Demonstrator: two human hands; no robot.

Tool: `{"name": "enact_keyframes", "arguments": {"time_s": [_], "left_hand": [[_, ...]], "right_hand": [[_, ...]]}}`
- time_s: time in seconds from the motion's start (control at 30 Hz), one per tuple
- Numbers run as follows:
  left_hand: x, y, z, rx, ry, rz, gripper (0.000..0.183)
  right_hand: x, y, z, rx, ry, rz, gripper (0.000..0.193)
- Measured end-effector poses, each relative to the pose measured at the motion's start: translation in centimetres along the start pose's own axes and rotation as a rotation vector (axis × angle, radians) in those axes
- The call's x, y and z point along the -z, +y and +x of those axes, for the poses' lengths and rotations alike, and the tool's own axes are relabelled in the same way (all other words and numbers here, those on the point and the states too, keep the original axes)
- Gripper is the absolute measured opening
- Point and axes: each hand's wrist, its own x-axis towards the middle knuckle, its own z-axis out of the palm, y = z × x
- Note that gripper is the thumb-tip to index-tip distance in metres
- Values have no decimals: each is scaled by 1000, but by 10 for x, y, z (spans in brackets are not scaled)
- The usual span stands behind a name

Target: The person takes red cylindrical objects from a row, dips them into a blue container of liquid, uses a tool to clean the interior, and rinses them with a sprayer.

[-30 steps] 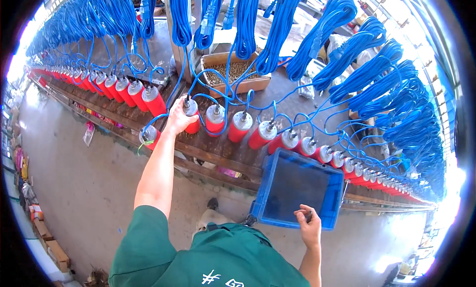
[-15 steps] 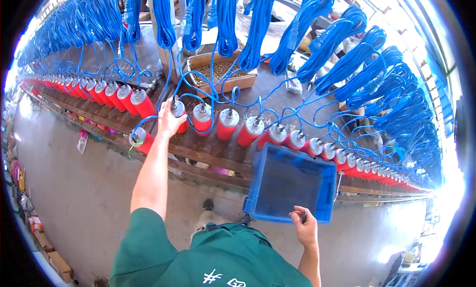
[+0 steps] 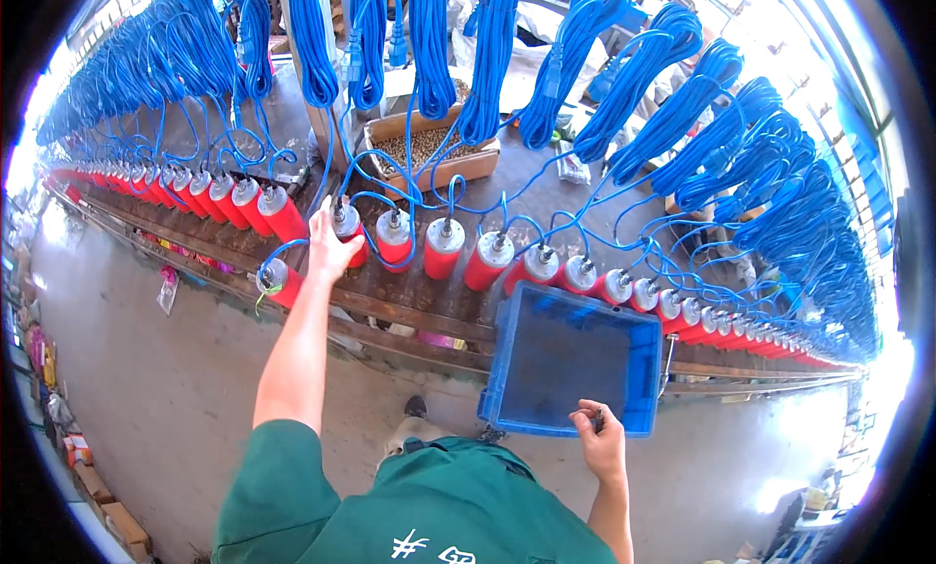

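Note:
My left hand (image 3: 330,244) is closed round a red cylinder (image 3: 357,248) with a silver cap, from which a blue cable rises. Its fingers lie along the cap's left side, and the far side of the grip is hidden. Closed in a pinch, my right hand (image 3: 602,441) hovers by the near rim of a blue plastic bin (image 3: 643,417). Something small and dark shows between the fingers, too little of it to name. Further capped cylinders stand in a row to both sides, among them one cylinder (image 3: 395,240) just right of my left hand.
Coiled blue cables (image 3: 485,67) hang above the bench in a long line. Behind the cylinders sits a cardboard box (image 3: 476,164) of small brass-coloured parts. One red cylinder (image 3: 281,282) leans out at the bench's front edge. Loose cable loops cross the bench top.
The view has shifted slightly. My left hand stays on the same cylinder, and my right hand stays by the bin's near rim with its fingers pinched.

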Motion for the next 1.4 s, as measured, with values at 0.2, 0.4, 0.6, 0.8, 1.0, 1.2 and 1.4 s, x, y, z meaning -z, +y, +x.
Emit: {"name": "enact_keyframes", "arguments": {"time_s": [0.2,0.4,0.6,0.8,1.0,1.2,1.4], "left_hand": [[-26,77,-86,-35,139,179,43],[-64,58,-96,124,-80,265,48],[-59,60,-87,-106,-96,307,29],[-61,65,-73,-287,-2,156,20],[-6,127,-4,-213,200,-90,14],[-36,69,50,-91,76,-208,37],[-63,37,4,-61,324,-425,32]], "right_hand": [[-5,7,4,-13,11,16,31],[-9,5,11,10,-15,59,29],[-8,12,11,4,-2,76,28],[-11,8,16,5,0,51,28],[-10,5,14,-3,17,61,29],[-15,3,19,14,-12,89,29],[-11,3,7,-19,52,88,28]]}}
